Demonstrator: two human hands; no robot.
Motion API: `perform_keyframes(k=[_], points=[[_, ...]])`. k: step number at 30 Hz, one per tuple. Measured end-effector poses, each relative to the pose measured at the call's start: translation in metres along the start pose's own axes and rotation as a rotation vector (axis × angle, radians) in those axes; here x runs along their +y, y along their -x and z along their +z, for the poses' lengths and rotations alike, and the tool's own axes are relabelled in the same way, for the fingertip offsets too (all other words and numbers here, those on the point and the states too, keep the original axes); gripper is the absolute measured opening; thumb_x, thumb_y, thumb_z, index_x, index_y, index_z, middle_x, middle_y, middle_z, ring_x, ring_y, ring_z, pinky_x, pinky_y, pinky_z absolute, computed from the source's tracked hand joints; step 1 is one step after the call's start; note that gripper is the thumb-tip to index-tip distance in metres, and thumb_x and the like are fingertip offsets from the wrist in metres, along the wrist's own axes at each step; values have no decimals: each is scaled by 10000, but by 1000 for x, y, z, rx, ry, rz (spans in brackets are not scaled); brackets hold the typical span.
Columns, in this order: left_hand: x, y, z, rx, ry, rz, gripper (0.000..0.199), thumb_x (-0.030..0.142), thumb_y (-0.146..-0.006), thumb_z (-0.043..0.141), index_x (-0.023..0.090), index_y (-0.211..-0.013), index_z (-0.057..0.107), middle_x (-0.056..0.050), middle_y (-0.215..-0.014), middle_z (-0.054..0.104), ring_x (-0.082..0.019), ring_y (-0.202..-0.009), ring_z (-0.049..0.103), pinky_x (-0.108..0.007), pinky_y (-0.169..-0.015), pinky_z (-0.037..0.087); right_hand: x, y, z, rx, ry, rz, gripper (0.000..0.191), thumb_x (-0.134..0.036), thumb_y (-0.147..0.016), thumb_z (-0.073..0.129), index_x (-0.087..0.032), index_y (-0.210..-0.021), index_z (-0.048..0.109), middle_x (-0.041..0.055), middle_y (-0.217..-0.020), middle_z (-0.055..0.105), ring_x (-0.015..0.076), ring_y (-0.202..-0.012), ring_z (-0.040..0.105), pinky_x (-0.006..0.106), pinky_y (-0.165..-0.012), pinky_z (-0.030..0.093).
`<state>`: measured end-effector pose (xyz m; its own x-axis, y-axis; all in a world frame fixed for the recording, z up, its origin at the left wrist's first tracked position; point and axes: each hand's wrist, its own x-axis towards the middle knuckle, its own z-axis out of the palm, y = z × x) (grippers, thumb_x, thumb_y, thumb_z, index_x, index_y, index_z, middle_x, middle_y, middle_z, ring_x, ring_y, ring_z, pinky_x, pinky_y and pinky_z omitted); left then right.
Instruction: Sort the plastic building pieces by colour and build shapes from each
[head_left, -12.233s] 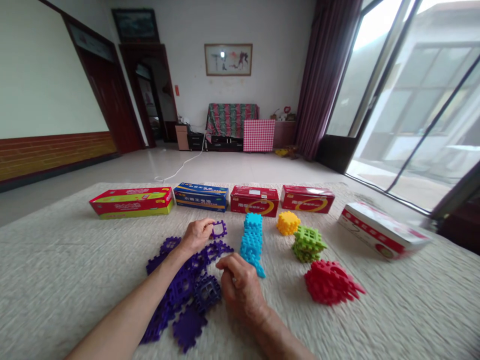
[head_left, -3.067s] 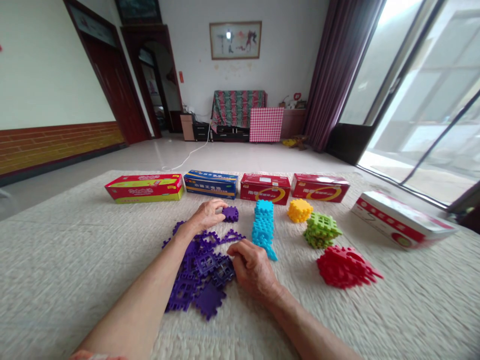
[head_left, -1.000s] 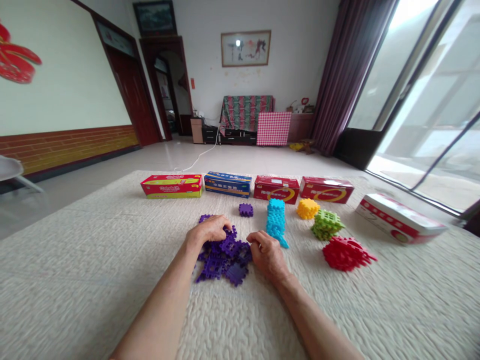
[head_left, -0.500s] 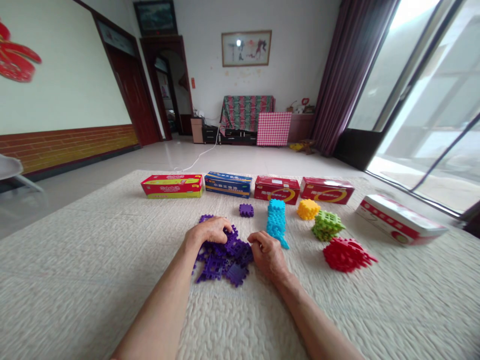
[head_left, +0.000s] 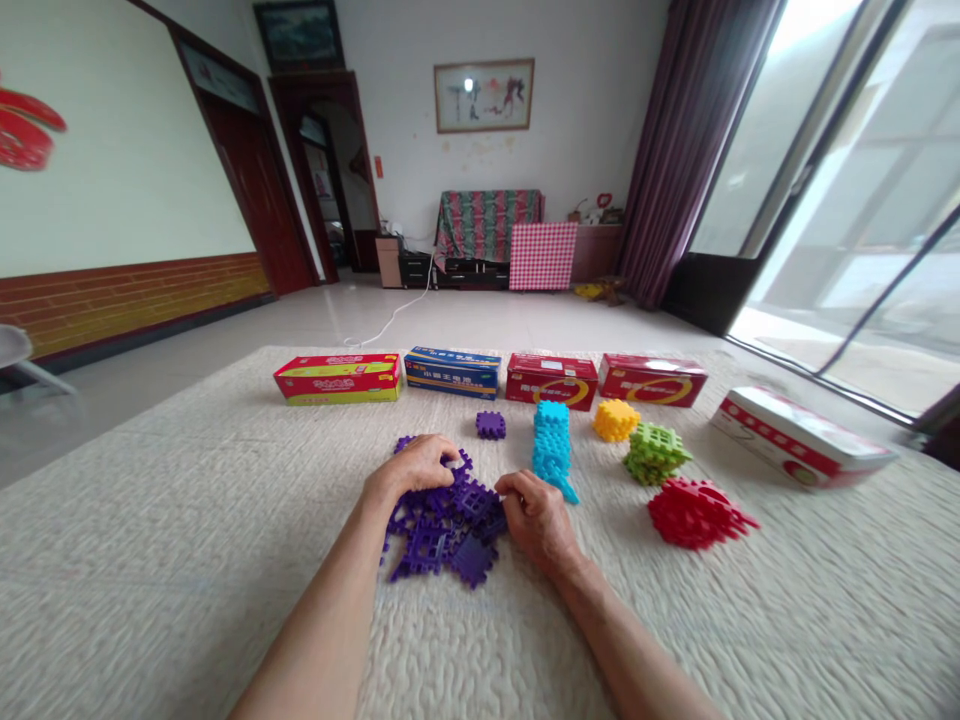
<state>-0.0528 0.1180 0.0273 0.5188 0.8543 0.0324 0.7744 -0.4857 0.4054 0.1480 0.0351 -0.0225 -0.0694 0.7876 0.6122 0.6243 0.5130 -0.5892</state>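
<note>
A loose pile of purple interlocking plastic pieces point(head_left: 474, 557) with notched edges lies in front of me; some are solid, others lattice-like. My left hand point(head_left: 421, 463) reaches over the far left of the pile, its fingers curled down round a purple piece, fingertips partly hidden. At the pile's right edge is my right hand point(head_left: 536, 515), its fingers bent in and pinched together; whatever they may hold is hidden. Just beyond the pile sits a small purple stack point(head_left: 491, 425). A light-blue row of pieces point(head_left: 552, 440) stands past my right hand.
Yellow pieces point(head_left: 616, 420), green pieces point(head_left: 656, 453) and a red heap point(head_left: 699, 514) lie to the right. Along the far side stand a red-and-yellow box point(head_left: 337, 380), a blue box point(head_left: 453, 373) and two dark-red boxes point(head_left: 552, 383). A white-and-red box point(head_left: 802, 437) sits far right.
The camera view has shifted slightly. Both hands stay almost in place at the purple pile, with only slight finger movement on the left.
</note>
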Motion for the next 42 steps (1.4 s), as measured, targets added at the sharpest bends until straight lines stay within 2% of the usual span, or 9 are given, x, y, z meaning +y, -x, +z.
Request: perform_keyframes(k=[4, 9, 15, 19, 22, 27, 31, 37, 42], points=[[-1, -1, 2, 98, 12, -59, 355, 165, -629, 571, 243, -945, 715, -5, -1139, 673, -194, -1057, 600, -256, -958, 414, 0, 3, -1, -37, -8, 51, 237, -58, -747, 447, -205, -750, 633, 12, -735, 650, 129, -675, 608, 213, -636, 438], [4, -4, 10, 159, 51, -34, 303, 149, -671, 578, 229, -934, 706, -19, -1180, 653, -174, -1078, 597, -254, -980, 408, -2, 4, -2, -45, -18, 61, 247, -49, -758, 439, -205, -771, 630, 13, -742, 640, 126, -679, 602, 209, -634, 433], [11, -6, 15, 224, 62, 39, 244, 116, -726, 542, 216, -884, 698, -14, -1055, 696, -151, -1003, 625, -243, -939, 439, -5, 4, -4, -21, -11, 56, 248, -38, -742, 441, -201, -748, 628, 7, -715, 636, 122, -658, 598, 202, -620, 427], [12, -11, 13, 289, 92, 1, 266, 196, -810, 488, 216, -964, 703, -12, -931, 727, -151, -874, 656, -231, -815, 475, -3, 4, -3, -27, -22, 61, 251, -40, -734, 441, -202, -743, 633, 8, -718, 645, 122, -657, 601, 201, -616, 426], [11, -16, 14, 329, 137, -32, 289, 226, -824, 472, 207, -988, 710, -9, -872, 735, -147, -817, 660, -222, -763, 476, -2, 4, -3, -21, -31, 58, 253, -41, -737, 436, -200, -736, 633, 8, -713, 646, 122, -654, 598, 205, -618, 422], [9, -20, 18, 293, 190, -89, 331, 239, -801, 499, 194, -1061, 699, -12, -864, 739, -151, -799, 668, -217, -745, 487, 0, 3, 0, -29, -36, 51, 255, -39, -746, 435, -203, -735, 631, 8, -726, 648, 122, -664, 596, 207, -629, 423], [7, -20, 19, 291, 94, -129, 325, 216, -791, 521, 199, -1063, 698, -27, -966, 733, -161, -874, 664, -222, -796, 479, 2, 2, 3, -33, -23, 59, 256, -43, -753, 438, -202, -748, 638, 8, -728, 645, 124, -670, 595, 208, -644, 421], [7, -18, 17, 319, -108, -4, 293, 194, -778, 535, 192, -1029, 686, -50, -1087, 684, -174, -1018, 616, -251, -933, 433, 2, 1, 2, -48, -16, 73, 268, -29, -746, 442, -200, -754, 648, 13, -735, 645, 122, -680, 591, 204, -655, 416], [8, -13, 13, 207, -118, 45, 416, 207, -725, 565, 200, -1137, 624, -57, -1242, 612, -197, -1135, 563, -272, -1006, 395, 0, 0, 1, -67, -24, 88, 260, -31, -747, 450, -193, -772, 652, 21, -758, 654, 124, -697, 594, 205, -666, 418]])
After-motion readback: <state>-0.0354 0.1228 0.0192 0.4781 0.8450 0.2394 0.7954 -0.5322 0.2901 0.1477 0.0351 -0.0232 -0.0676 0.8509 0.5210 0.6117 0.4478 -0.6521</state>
